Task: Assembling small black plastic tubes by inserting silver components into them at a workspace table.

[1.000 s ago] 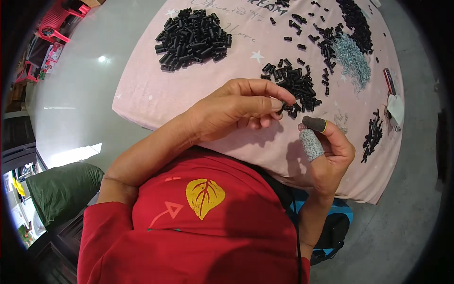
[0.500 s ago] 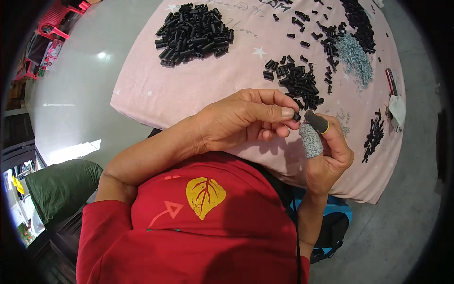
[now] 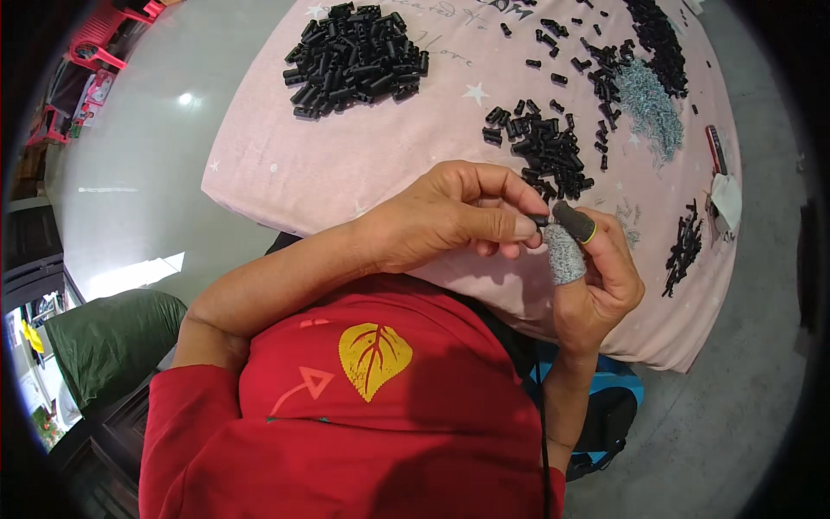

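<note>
Between the thumb and forefinger of my left hand (image 3: 467, 216) is a small black cylindrical plastic piece (image 3: 540, 221). Close against its right end is my right hand (image 3: 596, 281), whose thumb wears a grey knitted finger sleeve and whose forefinger wears a dark one with a yellow edge. These two covered tips pinch together; whatever tiny thing sits between them is hidden. Just beyond my hands lies a heap of similar black pieces (image 3: 549, 151) on the pink cloth (image 3: 346, 173).
A larger heap of black cylinders (image 3: 354, 65) is at the far left. Toward the far right are a pile of tiny silvery-blue pieces (image 3: 648, 108) and more black parts (image 3: 657, 43). A red-and-black tool (image 3: 716, 149) and thin black pieces (image 3: 684, 248) lie near the right edge.
My left fingers have turned the black piece so it lies more level, pointing at my right fingertips. My right hand has shifted slightly left.
</note>
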Available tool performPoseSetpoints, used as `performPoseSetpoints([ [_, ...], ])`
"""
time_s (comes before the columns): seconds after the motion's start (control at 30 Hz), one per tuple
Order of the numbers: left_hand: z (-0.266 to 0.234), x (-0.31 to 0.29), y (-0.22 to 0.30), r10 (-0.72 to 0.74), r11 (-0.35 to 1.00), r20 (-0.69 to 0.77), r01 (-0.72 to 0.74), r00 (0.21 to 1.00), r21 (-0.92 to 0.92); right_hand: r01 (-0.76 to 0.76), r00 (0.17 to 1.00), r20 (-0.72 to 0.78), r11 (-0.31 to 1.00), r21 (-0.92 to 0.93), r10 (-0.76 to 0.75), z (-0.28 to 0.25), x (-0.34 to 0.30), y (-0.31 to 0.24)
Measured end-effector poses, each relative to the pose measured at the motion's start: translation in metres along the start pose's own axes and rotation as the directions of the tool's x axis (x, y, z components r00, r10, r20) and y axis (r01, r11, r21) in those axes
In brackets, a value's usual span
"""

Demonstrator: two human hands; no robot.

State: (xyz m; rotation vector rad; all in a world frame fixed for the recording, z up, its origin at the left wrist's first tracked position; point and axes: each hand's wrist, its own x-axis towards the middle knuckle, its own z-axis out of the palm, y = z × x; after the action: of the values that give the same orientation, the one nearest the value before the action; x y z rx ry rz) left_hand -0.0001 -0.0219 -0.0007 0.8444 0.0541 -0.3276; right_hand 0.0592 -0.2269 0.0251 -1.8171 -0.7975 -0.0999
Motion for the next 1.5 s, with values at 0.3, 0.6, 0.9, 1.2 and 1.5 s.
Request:
performPoseSetpoints([
  [0.3, -0.002, 0.002, -0.002, 0.006, 1.000, 0.011, -0.006, 1.000, -0.015, 0.069, 0.997, 0.048, 0.995, -0.071, -0.066, 0.002, 0.002, -0.001],
  [0.6, -0.014, -0.010, 0.016, -0.021, 1.000, -0.051, 0.021, 0.998, 0.001, -0.006, 1.000, 0.023, 0.987, -0.163, 0.010, -0.012, 0.007, 0.004],
  [0.9, -0.029, -0.012, 0.022, 0.008, 0.997, -0.083, -0.015, 0.997, -0.082, 0.201, 0.962, 0.263, 0.837, -0.508, -0.072, -0.006, 0.020, 0.011],
  [1.2, -0.032, -0.009, 0.022, -0.012, 0.993, -0.041, 0.007, 0.999, -0.114, 0.156, 0.969, 0.244, 0.858, -0.489, -0.037, -0.010, 0.029, 0.007],
  [1.5, -0.031, -0.009, 0.021, 0.003, 0.998, -0.020, -0.005, 1.000, -0.068, 0.260, 0.921, 0.389, 0.776, -0.574, -0.021, 0.005, 0.044, -0.002],
])
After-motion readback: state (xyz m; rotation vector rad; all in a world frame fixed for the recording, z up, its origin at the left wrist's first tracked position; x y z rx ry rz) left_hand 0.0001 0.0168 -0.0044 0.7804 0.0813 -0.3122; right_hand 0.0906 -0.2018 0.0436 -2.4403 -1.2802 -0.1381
